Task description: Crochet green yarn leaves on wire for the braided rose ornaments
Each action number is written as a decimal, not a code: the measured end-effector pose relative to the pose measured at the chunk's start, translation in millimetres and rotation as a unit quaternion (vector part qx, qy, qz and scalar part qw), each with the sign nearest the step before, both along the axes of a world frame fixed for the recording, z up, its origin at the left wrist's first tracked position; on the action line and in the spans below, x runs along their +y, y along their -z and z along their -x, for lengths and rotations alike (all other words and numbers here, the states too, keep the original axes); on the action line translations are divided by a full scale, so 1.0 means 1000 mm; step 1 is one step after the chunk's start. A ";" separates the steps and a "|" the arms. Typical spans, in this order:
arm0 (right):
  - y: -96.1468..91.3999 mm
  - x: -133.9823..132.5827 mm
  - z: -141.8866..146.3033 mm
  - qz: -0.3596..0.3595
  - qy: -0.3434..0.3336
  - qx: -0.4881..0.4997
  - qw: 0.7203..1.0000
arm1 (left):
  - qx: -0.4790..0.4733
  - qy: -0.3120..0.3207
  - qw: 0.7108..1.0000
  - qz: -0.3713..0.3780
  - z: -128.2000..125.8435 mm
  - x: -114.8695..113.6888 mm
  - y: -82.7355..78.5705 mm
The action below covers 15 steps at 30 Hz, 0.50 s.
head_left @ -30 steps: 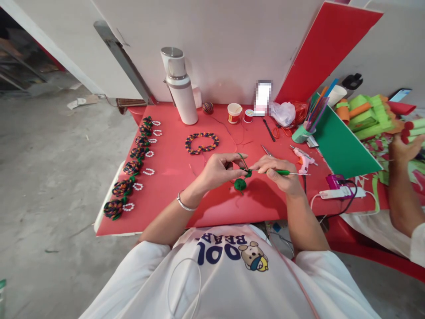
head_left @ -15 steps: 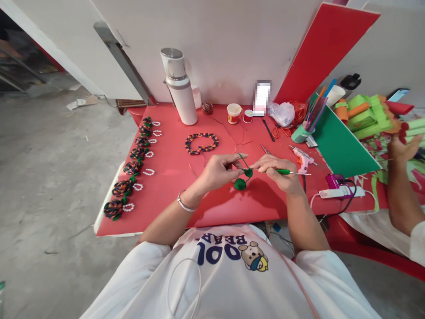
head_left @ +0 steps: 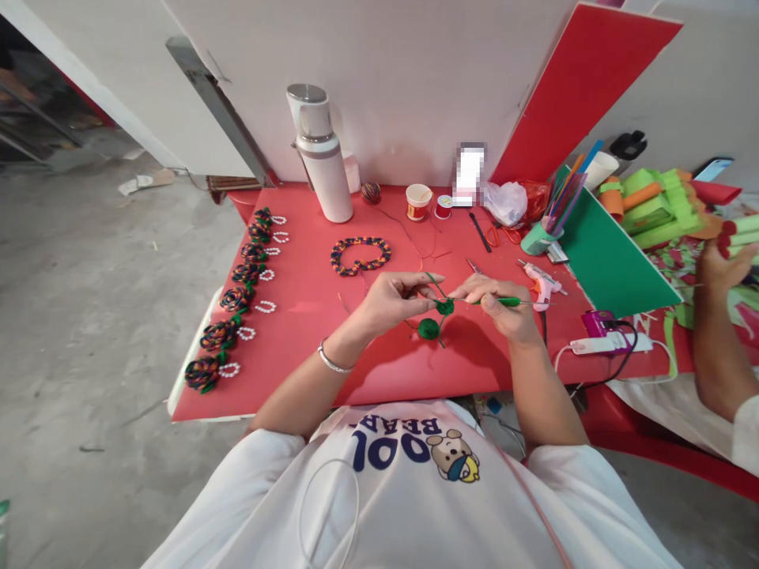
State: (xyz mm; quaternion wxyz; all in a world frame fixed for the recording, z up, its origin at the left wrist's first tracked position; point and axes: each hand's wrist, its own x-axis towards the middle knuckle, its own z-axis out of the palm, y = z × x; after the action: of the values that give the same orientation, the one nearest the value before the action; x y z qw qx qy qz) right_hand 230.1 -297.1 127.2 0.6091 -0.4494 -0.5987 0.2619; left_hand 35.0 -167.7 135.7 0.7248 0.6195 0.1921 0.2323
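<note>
Between my hands hangs a small green crochet piece (head_left: 445, 307). My left hand (head_left: 392, 303) pinches its left side, and a strand of green yarn runs up over the index finger. My right hand (head_left: 501, 307) grips a crochet hook (head_left: 508, 302) with a green handle, whose tip reaches to the piece. Just below it, a small ball of green yarn (head_left: 428, 329) sits on the red table (head_left: 285, 371). A braided ring of dark, multicoloured yarn (head_left: 360, 256) lies beyond my left hand.
Several yarn flowers (head_left: 236, 299) with bead loops line the left edge. A thermos (head_left: 324, 158), a paper cup (head_left: 418, 202) and a phone (head_left: 470, 175) stand at the back. A glue gun (head_left: 542, 284) and power strip (head_left: 610, 342) lie right, near another person's hand (head_left: 719, 265).
My right hand and the crochet hook have shifted slightly left, and the green crochet piece has turned a little. My left hand stays nearly in place.
</note>
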 end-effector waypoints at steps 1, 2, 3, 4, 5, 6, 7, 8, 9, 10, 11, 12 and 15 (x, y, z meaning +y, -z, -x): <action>0.000 0.000 -0.001 -0.002 -0.006 0.002 1.000 | 0.001 -0.003 1.000 0.001 0.000 0.000 0.000; 0.000 0.000 -0.001 -0.004 -0.013 0.004 1.000 | 0.001 -0.007 1.000 0.002 -0.001 0.000 -0.001; 0.000 0.000 -0.002 -0.004 -0.019 0.004 1.000 | 0.001 -0.010 1.000 0.004 -0.001 0.000 -0.002; -0.001 -0.001 -0.002 -0.003 -0.024 0.002 1.000 | 0.001 -0.012 1.000 0.006 -0.001 0.000 -0.002; -0.001 -0.001 -0.003 0.000 -0.026 -0.001 1.000 | 0.002 -0.014 1.000 0.008 -0.001 0.000 -0.003; -0.002 -0.001 -0.003 0.003 -0.025 -0.005 1.000 | 0.003 -0.017 1.000 0.010 -0.002 0.000 -0.003; -0.002 -0.001 -0.003 0.006 -0.023 -0.011 1.000 | 0.003 -0.020 1.000 0.010 -0.002 0.000 -0.003; -0.002 -0.001 -0.004 0.008 -0.020 -0.018 1.000 | 0.004 -0.022 1.000 0.010 -0.002 0.000 -0.003; -0.002 -0.001 -0.004 0.009 -0.018 -0.026 0.999 | 0.004 -0.026 1.000 0.007 -0.002 0.000 -0.002; -0.002 -0.001 -0.004 0.008 -0.016 -0.033 0.999 | 0.005 -0.030 1.000 0.001 -0.003 0.000 -0.002; -0.002 -0.002 -0.004 0.006 -0.013 -0.041 0.999 | 0.006 -0.035 0.999 -0.007 -0.003 0.000 -0.001; -0.002 -0.002 -0.004 0.004 -0.011 -0.048 0.999 | 0.009 -0.041 0.999 -0.018 -0.003 0.000 0.000; -0.003 -0.002 -0.003 -0.011 0.001 -0.073 0.997 | 0.017 -0.061 0.996 -0.056 -0.004 0.001 0.002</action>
State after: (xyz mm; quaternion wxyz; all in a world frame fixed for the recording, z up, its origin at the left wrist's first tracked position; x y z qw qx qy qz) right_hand 233.0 -298.7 130.0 0.5686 -0.4612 -0.6442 0.2212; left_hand 38.6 -167.2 133.8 0.6702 0.6498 0.2289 0.2760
